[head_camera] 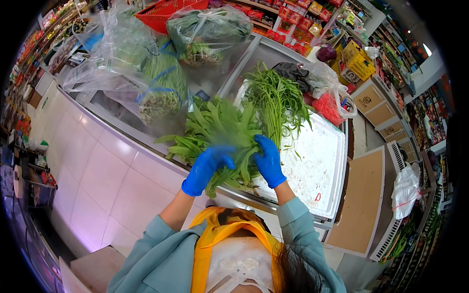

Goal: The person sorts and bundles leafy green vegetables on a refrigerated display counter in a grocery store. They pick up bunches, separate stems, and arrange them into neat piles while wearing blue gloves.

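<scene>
Broad, long-leaved green vegetables (223, 121) lie in a loose heap at the near edge of the freezer chest, partly blurred in the middle. My left hand (207, 168), in a blue glove, is over the heap's near left side, fingers bent and partly blurred; whether it grips any leaves is unclear. On the right side of the heap, my right hand (269, 159), also blue-gloved, has its fingers and thumb closed around some leaves. Just beyond it, a bunch of thin-stemmed greens (276, 99) lies partly on a soiled white foam lid (311, 164).
Bagged vegetables (209, 33) and blue-tied long green stems (163, 80) sit on the glass-topped freezer chest (234, 69). A red basket (161, 14) stands behind. A clear bag with red contents (329, 106) is at right, near yellow crates (353, 60) and cardboard (361, 201).
</scene>
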Demonstrator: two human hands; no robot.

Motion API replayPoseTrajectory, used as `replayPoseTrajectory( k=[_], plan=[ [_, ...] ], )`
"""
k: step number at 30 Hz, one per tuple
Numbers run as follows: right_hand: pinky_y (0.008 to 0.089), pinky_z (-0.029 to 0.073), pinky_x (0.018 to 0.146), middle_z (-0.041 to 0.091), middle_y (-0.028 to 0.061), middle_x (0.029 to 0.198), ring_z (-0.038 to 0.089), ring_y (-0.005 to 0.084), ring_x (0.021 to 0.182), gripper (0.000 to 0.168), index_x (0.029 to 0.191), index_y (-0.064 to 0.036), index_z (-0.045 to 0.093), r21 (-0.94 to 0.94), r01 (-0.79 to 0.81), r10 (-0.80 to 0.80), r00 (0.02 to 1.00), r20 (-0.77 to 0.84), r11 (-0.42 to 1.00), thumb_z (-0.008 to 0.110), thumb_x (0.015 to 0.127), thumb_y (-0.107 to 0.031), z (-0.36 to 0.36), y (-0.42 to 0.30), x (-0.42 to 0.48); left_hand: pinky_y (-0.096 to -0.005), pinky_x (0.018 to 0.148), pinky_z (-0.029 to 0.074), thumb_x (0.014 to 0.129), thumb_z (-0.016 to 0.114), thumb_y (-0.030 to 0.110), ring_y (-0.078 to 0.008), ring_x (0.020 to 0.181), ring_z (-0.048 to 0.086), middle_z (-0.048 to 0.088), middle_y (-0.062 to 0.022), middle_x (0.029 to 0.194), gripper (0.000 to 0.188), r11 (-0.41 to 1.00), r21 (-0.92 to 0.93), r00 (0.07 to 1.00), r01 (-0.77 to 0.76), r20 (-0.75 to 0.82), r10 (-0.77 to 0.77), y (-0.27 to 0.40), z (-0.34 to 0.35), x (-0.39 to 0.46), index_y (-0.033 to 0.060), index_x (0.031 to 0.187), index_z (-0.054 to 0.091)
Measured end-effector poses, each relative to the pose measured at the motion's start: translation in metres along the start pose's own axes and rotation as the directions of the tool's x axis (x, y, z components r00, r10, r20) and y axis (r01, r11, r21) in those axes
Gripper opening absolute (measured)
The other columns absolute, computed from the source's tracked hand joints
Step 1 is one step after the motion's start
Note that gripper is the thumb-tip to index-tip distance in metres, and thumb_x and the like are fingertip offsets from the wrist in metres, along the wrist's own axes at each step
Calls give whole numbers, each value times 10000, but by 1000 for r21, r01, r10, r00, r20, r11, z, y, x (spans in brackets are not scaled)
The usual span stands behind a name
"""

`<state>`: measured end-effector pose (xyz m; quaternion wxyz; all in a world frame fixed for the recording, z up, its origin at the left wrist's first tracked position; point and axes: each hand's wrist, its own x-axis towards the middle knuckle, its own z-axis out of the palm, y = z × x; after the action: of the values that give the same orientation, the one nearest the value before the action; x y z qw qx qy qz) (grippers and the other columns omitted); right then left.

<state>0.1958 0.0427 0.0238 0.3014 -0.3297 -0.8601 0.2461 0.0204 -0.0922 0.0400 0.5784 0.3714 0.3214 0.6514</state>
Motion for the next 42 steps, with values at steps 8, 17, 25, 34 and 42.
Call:
replayPoseTrajectory(
  k=[8,17,25,34,42],
  plan=[
    [270,425,821,605,81,996,545,135,913,268,1078,29,549,318,-197,193,980,43,927,562,826,-61,-21,3,1,-301,802,442,816,586,146,-149,892,513,511,-41,1056,459,984,167,959,-68,-262,111,-8,-3,-10,61,1237,421],
    [255,416,849,576,63,1065,534,131,946,326,1168,20,495,564,-396,246,913,324,725,500,871,-111,-25,29,12,-278,747,442,759,635,74,-145,814,532,542,-56,990,440,840,542,962,-38,-208,177,-8,7,0,61,1170,479],
    [233,427,778,587,48,986,520,98,884,316,1144,31,486,625,-394,250,918,309,673,504,852,-87,-17,22,7,-294,673,469,735,656,112,-179,767,567,591,-88,876,492,702,688,944,-185,-73,321,-8,9,7,54,1189,476],
    [228,428,792,590,30,973,518,81,870,358,1186,5,479,486,-502,174,802,572,716,521,847,-101,-30,9,5,-356,493,424,738,654,308,-307,553,550,582,-118,631,280,432,901,985,33,-103,138,-15,28,22,54,850,620],
    [272,449,786,606,97,1007,575,158,885,401,1163,-5,503,378,-168,73,965,252,911,596,773,-27,-41,-9,-16,-294,629,453,751,650,197,-194,707,563,563,-106,870,407,663,749,908,-21,-263,326,-21,51,38,40,1104,523]
  ],
)
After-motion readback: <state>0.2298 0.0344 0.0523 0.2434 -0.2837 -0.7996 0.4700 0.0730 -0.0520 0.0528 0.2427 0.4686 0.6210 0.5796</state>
